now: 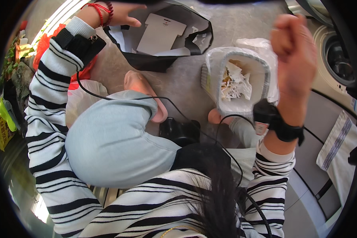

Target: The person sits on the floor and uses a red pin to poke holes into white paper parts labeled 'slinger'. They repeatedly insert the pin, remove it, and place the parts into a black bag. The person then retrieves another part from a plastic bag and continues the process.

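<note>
**Entry: Floor-level sorting between black bag and lined bin**

Left hand (121, 14): at the mouth of the black bag (162, 59), thumb out flat and fingers beyond the top edge of the picture, so whether it pinches the rim or only rests there cannot be told. Red cords circle the wrist.

Right hand (293, 55): raised above and to the right of the small waste bin (261, 75), fingers curled together into a loose fist. Whether anything lies inside the fist cannot be told. A black band with a small unit is strapped to the wrist.

Black bag: lying open on the grey floor (186, 83), holding a pale card sheet (160, 33) and other white paper.

Waste bin: rectangular, lined with a clear plastic liner (254, 45), part filled with torn paper scraps (236, 81). It stands just right of the bag, near the person's bare feet.

Handling notes, as judgement: the bag mouth is best kept spread by the left hand so flat sheets slide without catching the rim. The right hand should come squarely over the bin opening before loosening, since light scraps drift and the liner sags inward. The trailing black cable (174, 109) across the knee should stay out of both openings.

Also present: washing machine (337, 59) at right, striped cloth (339, 142) beside it.
</note>
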Tool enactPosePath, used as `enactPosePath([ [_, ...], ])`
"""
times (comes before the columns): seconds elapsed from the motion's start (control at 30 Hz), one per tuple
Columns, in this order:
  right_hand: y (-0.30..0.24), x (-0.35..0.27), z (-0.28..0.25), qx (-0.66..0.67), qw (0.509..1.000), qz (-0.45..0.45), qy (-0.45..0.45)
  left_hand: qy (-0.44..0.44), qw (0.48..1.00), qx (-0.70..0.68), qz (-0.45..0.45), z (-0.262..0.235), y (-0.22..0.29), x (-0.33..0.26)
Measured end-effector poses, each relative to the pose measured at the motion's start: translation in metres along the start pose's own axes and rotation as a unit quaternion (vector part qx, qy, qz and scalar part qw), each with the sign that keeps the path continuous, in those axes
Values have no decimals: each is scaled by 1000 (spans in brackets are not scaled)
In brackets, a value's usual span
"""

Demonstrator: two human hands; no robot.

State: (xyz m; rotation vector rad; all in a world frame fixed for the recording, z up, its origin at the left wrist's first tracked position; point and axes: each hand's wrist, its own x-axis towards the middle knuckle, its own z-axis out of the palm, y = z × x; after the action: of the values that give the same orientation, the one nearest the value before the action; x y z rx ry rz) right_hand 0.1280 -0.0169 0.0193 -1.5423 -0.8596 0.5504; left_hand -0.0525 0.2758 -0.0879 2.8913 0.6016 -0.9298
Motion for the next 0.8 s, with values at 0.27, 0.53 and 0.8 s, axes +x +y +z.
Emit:
enactPosePath([
  [0.27, -64, -100, -120, 0, 988, 93, 127, 48, 949, -203, 235, -59, 139, -50],
  [0.53, 19, -135, -190, 24, 974, 195, 114, 8, 837, -547, 14, 65, 289, -8],
  [0.8, 134, -135, -277, -90, 949, 255, 161, 170, 924, -342, -4, 72, 252, 12],
])
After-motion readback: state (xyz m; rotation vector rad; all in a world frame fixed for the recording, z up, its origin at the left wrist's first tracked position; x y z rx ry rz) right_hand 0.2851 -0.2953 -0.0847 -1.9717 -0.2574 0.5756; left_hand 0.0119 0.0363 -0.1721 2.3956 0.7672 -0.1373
